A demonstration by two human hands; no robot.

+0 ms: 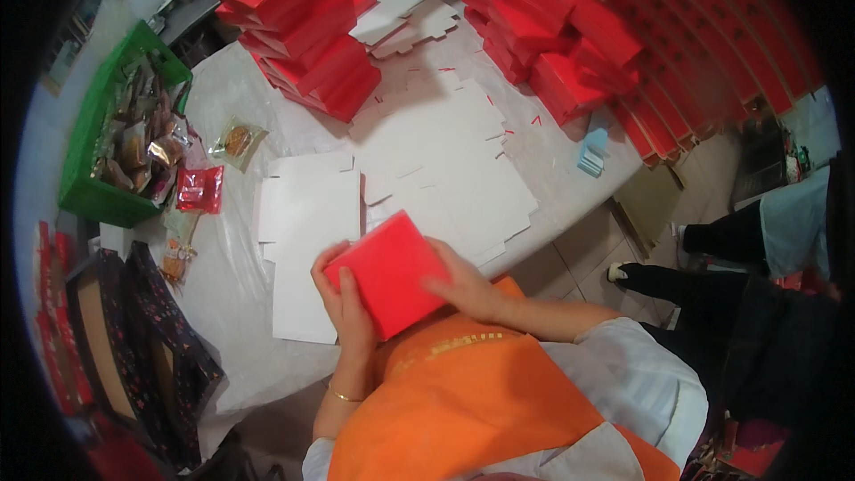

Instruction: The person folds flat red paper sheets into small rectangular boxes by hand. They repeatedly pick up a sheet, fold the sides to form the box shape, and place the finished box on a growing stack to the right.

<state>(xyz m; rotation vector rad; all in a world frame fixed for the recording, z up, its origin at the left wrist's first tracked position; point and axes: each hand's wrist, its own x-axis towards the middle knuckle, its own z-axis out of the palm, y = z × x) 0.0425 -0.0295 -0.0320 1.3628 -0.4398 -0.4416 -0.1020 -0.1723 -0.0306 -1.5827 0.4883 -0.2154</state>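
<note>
A person in an orange apron holds a flat red box point(389, 272) between both hands at the near edge of the desk point(552, 169), just above the apron and in front of a spread of flat white card blanks point(312, 214). The box sits turned like a diamond, one corner pointing away toward the blanks and one toward the body, so its faces run diagonally to the desk edge. The left hand point(347, 303) clasps the lower left side with fingers curled over the edge; the right hand point(468, 283) presses its fingers flat on the right side of the top face. Both hands are on the box, neither nearer than the other. Stacks of finished red boxes point(307, 31) stand well apart at the far left of the desk, more of them point(561, 36) at the far right. A green crate point(102, 138) of wrapped pastries sits off to the left, with a red packet point(199, 189) and a clear-wrapped cake point(237, 142) beside it. The underside of the box and both palms are hidden, and whether the box is closed all round cannot be made out. Another person's legs point(704, 276) show at the right.
</note>
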